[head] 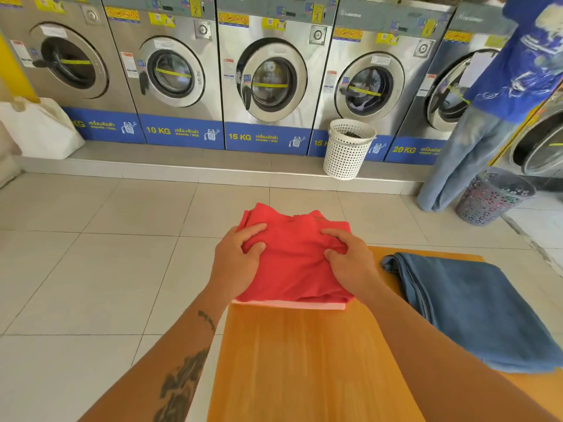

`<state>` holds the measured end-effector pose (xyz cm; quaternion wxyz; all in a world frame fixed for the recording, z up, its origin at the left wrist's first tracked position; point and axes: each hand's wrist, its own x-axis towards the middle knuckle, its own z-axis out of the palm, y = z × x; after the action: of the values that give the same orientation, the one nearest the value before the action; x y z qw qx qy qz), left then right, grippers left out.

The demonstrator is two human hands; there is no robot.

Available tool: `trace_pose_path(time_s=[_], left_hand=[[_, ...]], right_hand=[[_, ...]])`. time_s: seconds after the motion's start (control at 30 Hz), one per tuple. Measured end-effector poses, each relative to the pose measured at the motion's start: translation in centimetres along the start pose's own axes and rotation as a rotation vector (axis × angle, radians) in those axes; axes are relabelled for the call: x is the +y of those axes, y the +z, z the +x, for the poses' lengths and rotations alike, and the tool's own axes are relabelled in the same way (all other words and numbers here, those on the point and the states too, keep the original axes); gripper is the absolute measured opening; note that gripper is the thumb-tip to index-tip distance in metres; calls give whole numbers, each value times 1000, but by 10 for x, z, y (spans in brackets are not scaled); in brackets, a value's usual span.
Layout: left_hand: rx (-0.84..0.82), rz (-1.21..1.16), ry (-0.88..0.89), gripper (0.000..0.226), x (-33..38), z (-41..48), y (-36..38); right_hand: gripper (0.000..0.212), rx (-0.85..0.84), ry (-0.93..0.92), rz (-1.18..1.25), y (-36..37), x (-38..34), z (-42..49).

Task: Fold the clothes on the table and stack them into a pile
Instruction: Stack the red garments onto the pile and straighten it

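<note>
A folded red garment (pixel 294 266) lies at the far left corner of the orange wooden table (pixel 304 360), on top of a pale pink folded piece (pixel 289 305) whose edge shows beneath it. My left hand (pixel 237 257) grips the red garment's left side, fingers curled into the cloth. On its right side my right hand (pixel 350 263) pinches the fabric. A folded blue denim garment (pixel 475 309) rests on the table's right half, apart from the red one.
A row of steel washing machines (pixel 271 80) lines the far wall. A white perforated basket (pixel 347 149) stands on the ledge. A person in a blue shirt and jeans (pixel 499 102) stands at the right beside a grey basket (pixel 493 196). A white bag (pixel 39 129) sits at left.
</note>
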<state>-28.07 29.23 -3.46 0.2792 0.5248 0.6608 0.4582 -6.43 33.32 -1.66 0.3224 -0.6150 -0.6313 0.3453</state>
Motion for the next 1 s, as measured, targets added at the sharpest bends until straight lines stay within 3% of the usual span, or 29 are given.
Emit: trace_pose_path(time_s=[0.1,0.2,0.4,0.67,0.83,1.0], left_hand=[[-26,105,-20,41,-27,27,18],[-135,358,-69,45,-71,32,38],[-73,219,-49,38,-108,37,49],[-43,608,-89,43,-76,16,41],[24,356,-37,38,-46,-42,14],[26,171,-112,34,-12,-138,-15]], right_hand=[[45,-58,32,-212,19,16,33],[54,-164,74,-467,45,50,39],[50,-96,84,-435,57,72,37],[60,-225,117,-622,42,50,27],[60,-253,44,-450,9,34,-17],[55,-356,50,-269,-37,45,-92]])
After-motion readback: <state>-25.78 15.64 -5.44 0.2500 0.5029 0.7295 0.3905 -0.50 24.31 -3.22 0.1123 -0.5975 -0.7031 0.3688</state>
